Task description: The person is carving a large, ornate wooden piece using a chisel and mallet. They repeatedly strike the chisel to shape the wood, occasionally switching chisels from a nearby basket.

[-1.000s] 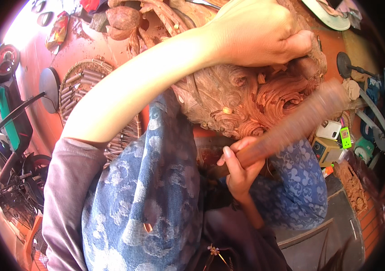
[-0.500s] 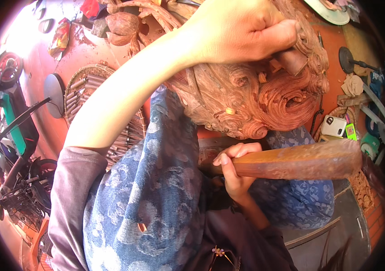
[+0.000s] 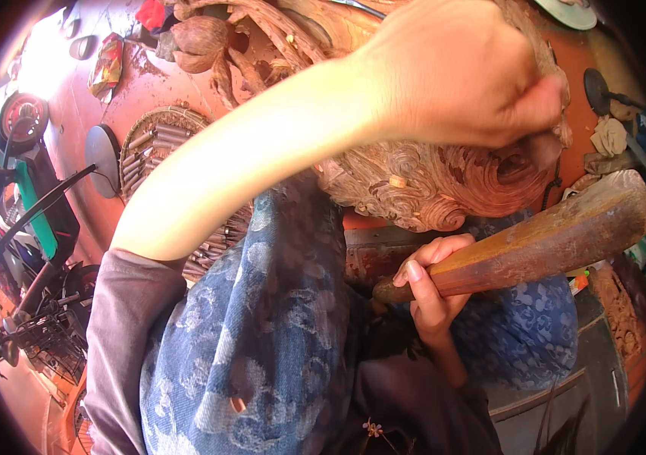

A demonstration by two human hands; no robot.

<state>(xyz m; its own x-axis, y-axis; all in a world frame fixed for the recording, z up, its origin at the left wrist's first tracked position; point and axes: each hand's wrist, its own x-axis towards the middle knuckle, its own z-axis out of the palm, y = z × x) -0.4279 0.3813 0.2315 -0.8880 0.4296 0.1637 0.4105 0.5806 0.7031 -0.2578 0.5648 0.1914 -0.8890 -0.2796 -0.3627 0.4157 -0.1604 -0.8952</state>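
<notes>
A large reddish-brown wood carving [image 3: 429,186], cut with swirls, lies across the upper right by my knees. Above it my left hand [image 3: 470,80] is closed in a fist around a chisel [image 3: 541,150]; only its short brown end shows below the fist, blurred and against the carving. My right hand [image 3: 436,284] grips the narrow handle of a wooden mallet [image 3: 542,243], its thick head pointing right, apart from the carving. A small wood chip [image 3: 398,182] rests on the carved surface.
A round woven basket [image 3: 164,114] of several chisels stands to the left, partly behind my left forearm. A child's scooter [image 3: 42,205] and a bicycle basket [image 3: 46,334] are at far left. Twisted roots [image 3: 277,38] lie beyond. Wood shavings [image 3: 618,311] lie at right.
My left fist and the chisel have shifted right across the carving in the view. The mallet has moved right and its head has tilted up. The view itself has shifted a little.
</notes>
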